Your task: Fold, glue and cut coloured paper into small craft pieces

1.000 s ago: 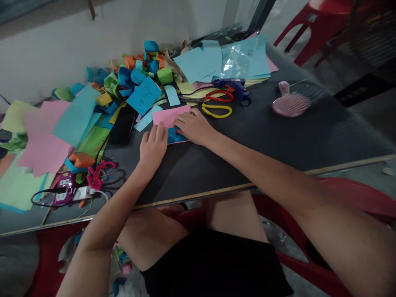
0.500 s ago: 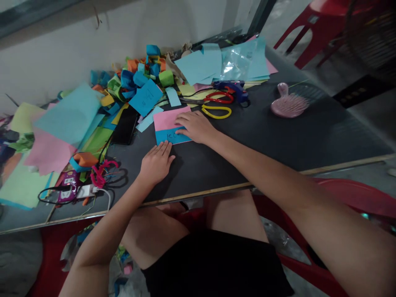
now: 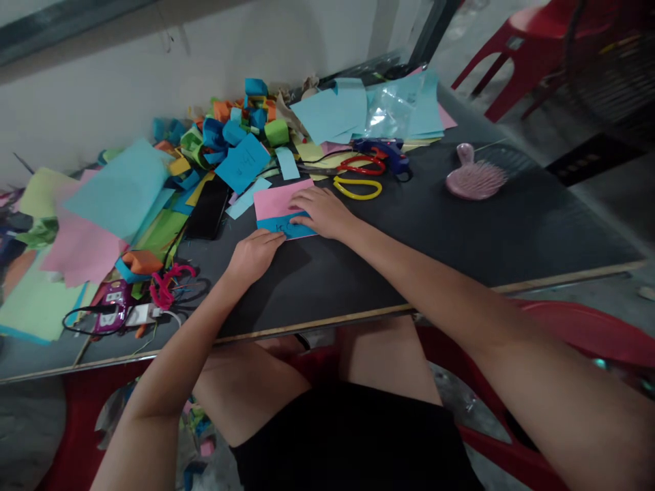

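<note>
A pink sheet of paper (image 3: 276, 199) lies on the dark table (image 3: 460, 225), with a blue sheet (image 3: 279, 226) showing along its near edge. My right hand (image 3: 322, 210) rests flat on both sheets, fingers stretched out. My left hand (image 3: 253, 254) lies just in front of the blue sheet, its fingertips curled at the sheet's near edge. Whether it pinches the paper is unclear.
Yellow scissors (image 3: 357, 187), red scissors (image 3: 362, 164) and a blue glue gun (image 3: 387, 149) lie behind the sheets. A pink hairbrush (image 3: 473, 179) sits at the right. Coloured paper scraps (image 3: 225, 140) and a black phone (image 3: 207, 210) crowd the left. Red chairs stand around.
My left hand slid off the sheets toward me, uncovering the blue strip, then curled its fingers back to the blue sheet's near edge. My right hand stayed on the paper.
</note>
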Motion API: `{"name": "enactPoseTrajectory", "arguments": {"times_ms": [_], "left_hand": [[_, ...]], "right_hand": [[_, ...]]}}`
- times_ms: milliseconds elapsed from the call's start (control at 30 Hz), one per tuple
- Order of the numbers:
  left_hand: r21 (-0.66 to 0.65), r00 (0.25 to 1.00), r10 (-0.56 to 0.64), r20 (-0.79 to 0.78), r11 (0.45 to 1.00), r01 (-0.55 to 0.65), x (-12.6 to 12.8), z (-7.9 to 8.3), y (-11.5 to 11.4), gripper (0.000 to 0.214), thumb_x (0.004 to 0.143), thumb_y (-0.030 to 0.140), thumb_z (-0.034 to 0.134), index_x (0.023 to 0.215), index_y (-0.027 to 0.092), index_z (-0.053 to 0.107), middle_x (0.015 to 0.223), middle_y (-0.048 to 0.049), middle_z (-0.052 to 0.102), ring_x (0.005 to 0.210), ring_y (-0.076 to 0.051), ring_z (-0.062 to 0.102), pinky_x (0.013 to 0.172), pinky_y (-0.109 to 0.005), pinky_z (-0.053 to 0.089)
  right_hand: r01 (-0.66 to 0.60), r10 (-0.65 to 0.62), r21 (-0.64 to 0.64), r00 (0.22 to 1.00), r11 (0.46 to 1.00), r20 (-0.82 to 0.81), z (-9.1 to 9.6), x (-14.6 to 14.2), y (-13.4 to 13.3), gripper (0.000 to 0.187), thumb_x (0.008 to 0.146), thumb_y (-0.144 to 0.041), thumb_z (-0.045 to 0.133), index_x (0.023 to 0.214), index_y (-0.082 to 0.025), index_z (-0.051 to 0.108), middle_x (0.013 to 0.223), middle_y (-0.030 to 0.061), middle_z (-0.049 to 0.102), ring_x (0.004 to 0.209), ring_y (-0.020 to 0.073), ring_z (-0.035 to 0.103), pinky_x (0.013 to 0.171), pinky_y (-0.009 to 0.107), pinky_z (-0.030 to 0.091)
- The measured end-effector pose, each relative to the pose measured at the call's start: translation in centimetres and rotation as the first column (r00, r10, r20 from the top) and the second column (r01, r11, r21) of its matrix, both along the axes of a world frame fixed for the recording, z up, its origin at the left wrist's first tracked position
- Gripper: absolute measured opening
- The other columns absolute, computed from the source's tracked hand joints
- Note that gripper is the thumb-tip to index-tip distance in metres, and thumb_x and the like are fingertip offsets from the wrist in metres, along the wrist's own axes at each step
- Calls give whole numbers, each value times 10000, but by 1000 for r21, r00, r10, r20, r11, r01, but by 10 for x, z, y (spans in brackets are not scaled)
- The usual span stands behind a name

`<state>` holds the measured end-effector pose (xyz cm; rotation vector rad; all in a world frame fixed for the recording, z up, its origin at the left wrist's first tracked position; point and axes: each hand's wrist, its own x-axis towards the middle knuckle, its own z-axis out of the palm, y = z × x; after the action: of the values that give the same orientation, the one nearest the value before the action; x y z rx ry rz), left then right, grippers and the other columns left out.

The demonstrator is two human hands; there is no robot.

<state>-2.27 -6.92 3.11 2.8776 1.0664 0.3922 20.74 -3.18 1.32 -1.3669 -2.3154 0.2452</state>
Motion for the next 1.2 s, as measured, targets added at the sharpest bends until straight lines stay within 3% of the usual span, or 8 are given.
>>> {"name": "enactPoseTrajectory", "arguments": {"times_ms": [367,533,800,867,967,1033,1200], "left_hand": [[25,997,73,-31,997,-72,3,-2,-5,348,962,155,447,1161,205,728,1169,-53,747,1017,-209,714,879,-359,604],[5,998,47,-37,999,-47,4,4,-16,369,967,174,420,1204,176,703,1226,-80,723,1091,-213,692,968,-370,570],[-14,996,44,-71,999,-45,5,6,-28,479,985,357,408,1310,80,624,1329,-154,654,1229,-280,615,1056,-434,516],[-8,998,29,-54,1000,-29,4,5,-26,479,987,347,398,1302,65,624,1323,-157,657,1221,-276,619,1063,-427,512],[0,999,20,-44,1000,-20,3,4,-25,455,979,319,402,1249,50,649,1268,-181,683,1204,-280,627,1054,-431,519],[-3,999,11,-36,1000,-11,2,3,-26,433,968,298,411,1228,54,657,1241,-190,692,1199,-283,630,1053,-445,521],[-8,1000,-16,12,1000,16,0,-1,-26,469,970,274,391,1329,50,591,1355,-188,627,1260,-283,601,1100,-469,487]], "right_hand": [[-28,24,-46,996,999,-84,-3,6,2,364,952,-428,559,1233,-216,651,1359,104,617,1264,312,507,1032,475,363],[-30,25,-50,994,998,-102,-4,6,4,362,941,-443,577,1215,-222,658,1353,99,620,1260,311,509,1037,471,368],[10,-11,-22,999,1000,-42,4,4,3,398,981,-397,483,1276,-176,632,1410,126,578,1299,327,492,1055,497,392],[-12,14,56,999,998,-37,8,-1,-6,446,1005,-377,407,1350,-156,583,1487,130,516,1374,316,446,1125,508,350],[-154,154,97,988,983,6,8,-13,-31,550,1021,-414,332,1483,-137,446,1584,118,397,1471,296,348,1193,509,304],[-225,225,-3,973,974,52,3,-18,-51,661,1012,-508,314,1526,-97,370,1602,143,351,1486,306,329,1199,506,323],[-134,153,-159,982,978,112,-7,-2,-83,818,973,-659,242,1581,-112,247,1641,131,225,1516,318,250,1232,522,285]]}}
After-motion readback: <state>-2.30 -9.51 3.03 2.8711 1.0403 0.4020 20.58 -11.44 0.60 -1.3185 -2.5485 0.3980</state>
